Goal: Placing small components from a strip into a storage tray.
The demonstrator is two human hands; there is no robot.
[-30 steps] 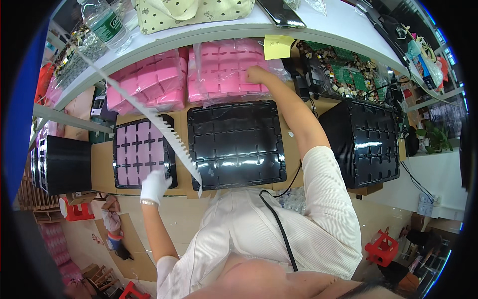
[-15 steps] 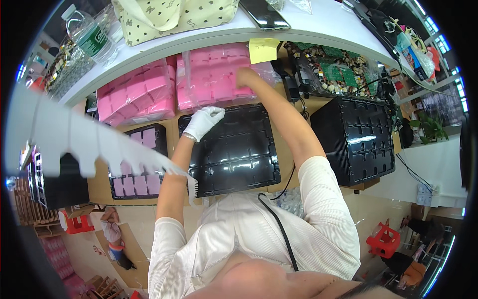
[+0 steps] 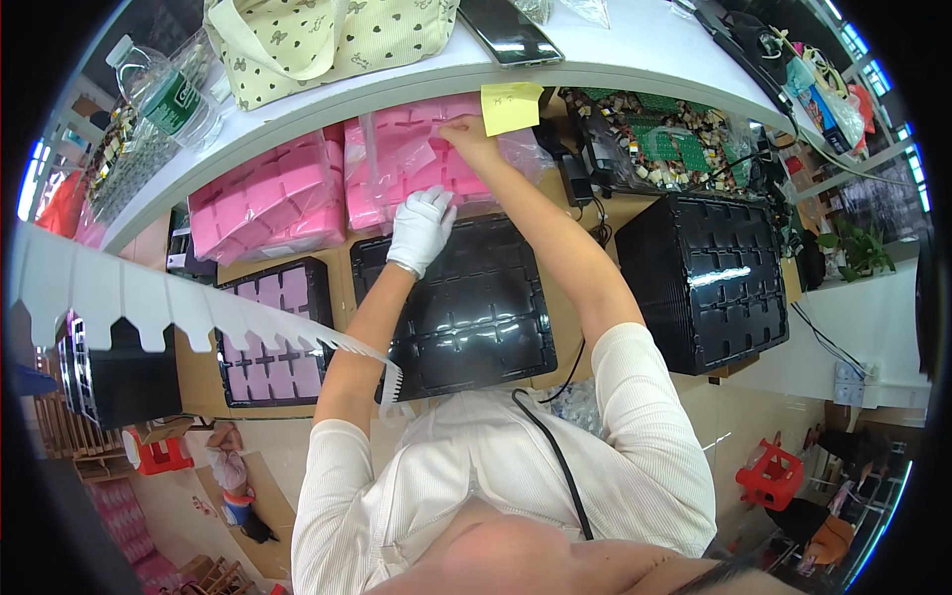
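Observation:
My left hand (image 3: 422,231), in a white glove, lies over the far edge of a black plastic tray (image 3: 466,315). Its fingers are stretched toward the pink foam beyond and hold nothing that I can see. My bare right hand (image 3: 468,137) is above the bagged pink foam blocks (image 3: 379,188), with its fingertips pinched on a thin pale pink piece (image 3: 420,159), apparently foam. The black tray's molded pockets look vacant. A smaller black tray (image 3: 318,372) to the left holds pink foam pads (image 3: 268,369).
A second pink foam bundle (image 3: 263,198) lies at the back left. Stacked black trays (image 3: 699,288) stand at the right, below a box of circuit boards (image 3: 659,139). A white shelf (image 3: 595,64) overhangs the bench, with a yellow note (image 3: 511,107). A blurred white toothed strip (image 3: 188,302) crosses the left.
My right hand has moved left and slightly away, and a pale pink piece now shows at its fingertips. My left hand has shifted right, its fingers changing from curled to stretched.

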